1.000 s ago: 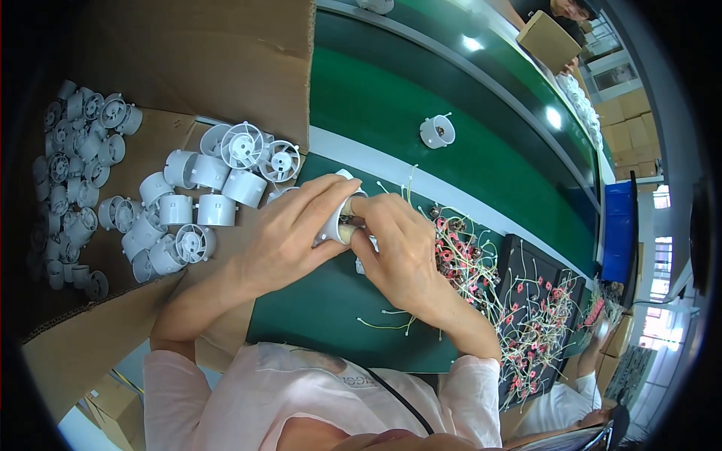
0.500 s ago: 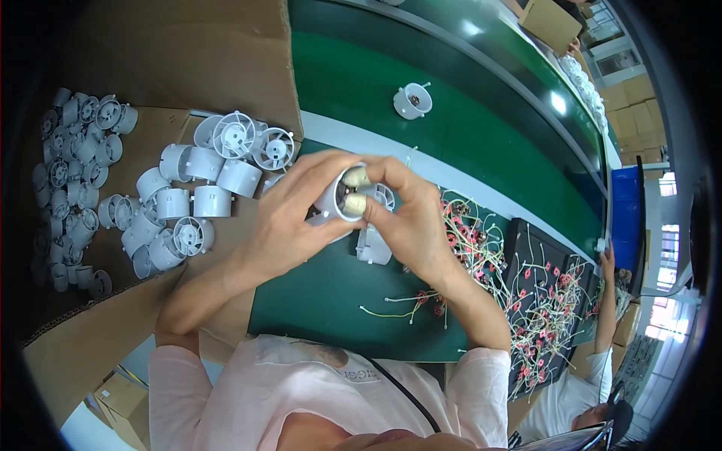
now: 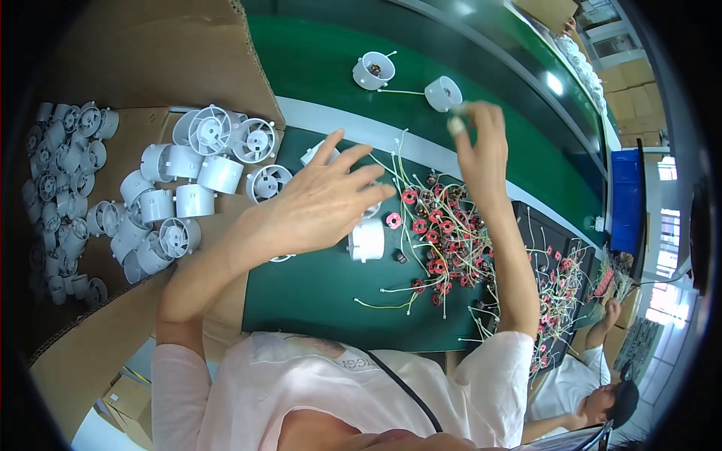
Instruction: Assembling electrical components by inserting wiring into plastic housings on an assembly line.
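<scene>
My right hand (image 3: 483, 146) is raised over the green conveyor belt with thumb and fingers apart, holding nothing. Pale covers wrap its thumb and a fingertip. Just beyond those fingers a white cylindrical fan housing (image 3: 442, 95) lies on the belt, a cable trailing left from it. Another white housing (image 3: 374, 71), with a dark copper motor part inside, sits farther left. My left hand (image 3: 323, 197) spreads its fingers above several white housings on the green work mat, partly hiding them. One housing (image 3: 366, 240) shows beside its fingertips; whether the hand touches any cannot be seen.
Red and copper motor coils (image 3: 440, 233) with pale wires are heaped on the mat, more in a black tray (image 3: 560, 286). A cardboard box (image 3: 143, 45) at left holds many white housings. A co-worker (image 3: 579, 387) sits at lower right; a blue bin (image 3: 626, 199) stands far right.
Both hands held one housing together; now they are apart. My right hand has moved up and right to the belt, where a second housing lies. My left hand has opened above the mat.
</scene>
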